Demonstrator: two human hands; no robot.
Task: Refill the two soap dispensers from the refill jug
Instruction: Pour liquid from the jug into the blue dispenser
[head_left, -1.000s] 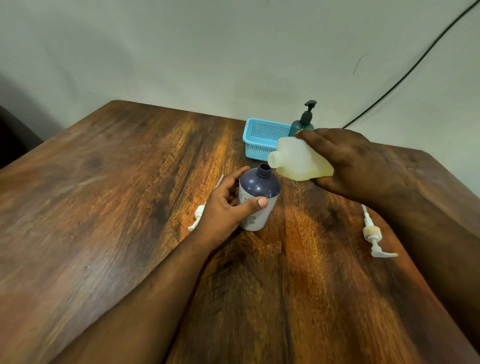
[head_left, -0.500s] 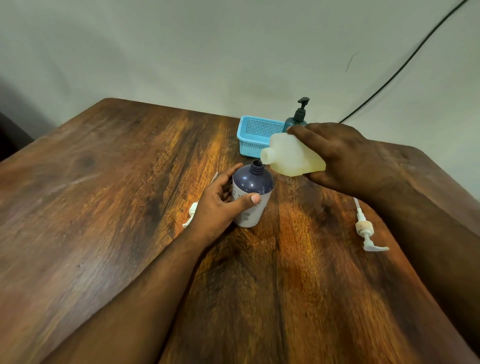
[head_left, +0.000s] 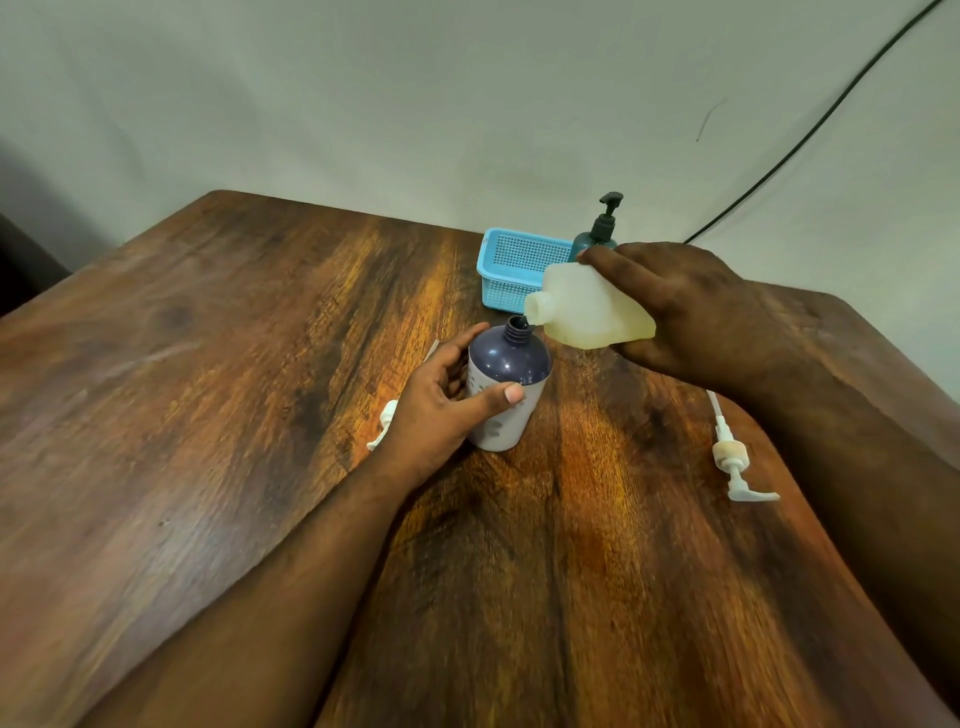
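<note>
Tabletop (head_left: 208, 415): dark, streaked wood, carrying everything here; a pale wall stands behind it with one black cable (head_left: 810, 130) running down across it
Right hand (head_left: 691, 306): fingers wrapped over the back end of the refill jug, gripping it above the tabletop
Left hand (head_left: 441, 400): curled around the side of the purple dispenser, thumb across its front, fingers behind it
Refill jug (head_left: 592, 306): one, translucent, pale yellow liquid pooled in its lower side; tipped nearly flat, its uncapped spout pointing left and sitting right at the purple dispenser's neck; whether liquid is running I cannot tell
Basket (head_left: 519, 270): one, light blue, perforated, near the far edge just behind the jug; its inside looks bare as far as it shows
Purple dispenser (head_left: 511, 364): one, upright between the two hands, dark purple shoulder over a pale body, neck open with no pump fitted; fill level not visible
Green dispenser (head_left: 597, 236): one, dark teal with its black pump on, standing just right of the basket, partly hidden by the right hand
Loose pumps: two, both white, lying flat; right pump (head_left: 732, 457) beside the right forearm, left pump (head_left: 384, 421) mostly hidden behind the left hand
</note>
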